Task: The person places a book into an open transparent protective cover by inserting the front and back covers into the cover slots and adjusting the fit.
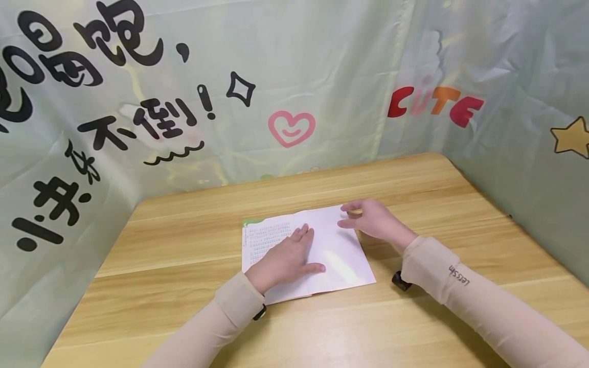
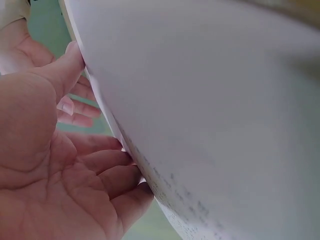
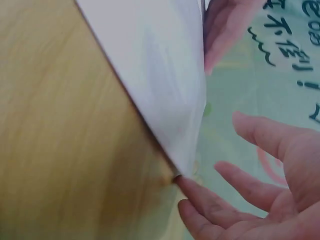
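An open booklet (image 1: 340, 255) lies on the wooden table, its left page printed with rows of small text and a green corner, its right page blank white. My left hand (image 1: 287, 255) rests across the middle of the booklet, fingers extended and thumb spread onto the blank page. In the left wrist view the fingertips and thumb touch the paper (image 2: 200, 110). At the booklet's far right corner is my right hand (image 1: 375, 220), thumb and fingers apart. The right wrist view shows a fingertip against the corner of the page (image 3: 165, 110), with the thumb away from it.
The wooden table (image 1: 175, 250) extends around the booklet on all sides. Pale fabric (image 1: 349, 61) printed with lettering, a heart and a star hangs behind the table and along its sides. A dark band with a small black device (image 1: 401, 281) is at the right wrist.
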Motion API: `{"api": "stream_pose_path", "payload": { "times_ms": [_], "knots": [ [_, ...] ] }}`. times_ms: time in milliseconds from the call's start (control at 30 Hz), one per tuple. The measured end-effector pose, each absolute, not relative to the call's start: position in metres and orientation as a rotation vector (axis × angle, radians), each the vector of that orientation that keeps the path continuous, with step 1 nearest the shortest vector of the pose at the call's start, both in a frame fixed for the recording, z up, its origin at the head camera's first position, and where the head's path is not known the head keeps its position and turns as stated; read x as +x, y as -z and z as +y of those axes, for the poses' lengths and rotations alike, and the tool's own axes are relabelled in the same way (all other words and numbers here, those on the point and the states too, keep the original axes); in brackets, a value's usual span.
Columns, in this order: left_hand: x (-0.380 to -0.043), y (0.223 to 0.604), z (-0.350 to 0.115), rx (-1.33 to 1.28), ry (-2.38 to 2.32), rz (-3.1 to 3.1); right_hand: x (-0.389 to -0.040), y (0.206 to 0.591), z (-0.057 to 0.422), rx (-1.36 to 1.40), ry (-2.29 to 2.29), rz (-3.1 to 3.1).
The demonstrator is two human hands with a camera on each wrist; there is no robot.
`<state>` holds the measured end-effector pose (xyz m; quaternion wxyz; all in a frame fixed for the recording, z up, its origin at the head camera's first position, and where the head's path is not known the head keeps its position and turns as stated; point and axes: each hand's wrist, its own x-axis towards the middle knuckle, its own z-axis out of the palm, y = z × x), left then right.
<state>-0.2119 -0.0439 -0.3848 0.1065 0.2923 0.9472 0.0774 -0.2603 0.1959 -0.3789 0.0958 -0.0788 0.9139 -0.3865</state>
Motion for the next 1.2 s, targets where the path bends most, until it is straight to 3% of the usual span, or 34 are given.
{"api": "stream_pose_path", "payload": {
  "times_ms": [367,867,1200],
  "knots": [
    [-0.213,0.387,-0.045,0.834,-0.270,2.800,-0.270,0.396,0.208,-0.076,1.521,2.308],
    [-0.215,0.387,-0.048,0.872,-0.333,2.792,-0.265,0.404,0.210,-0.091,1.460,2.249],
    [-0.214,0.383,-0.079,0.838,-0.471,2.779,-0.266,0.396,0.218,-0.130,1.440,2.277]
  ]
}}
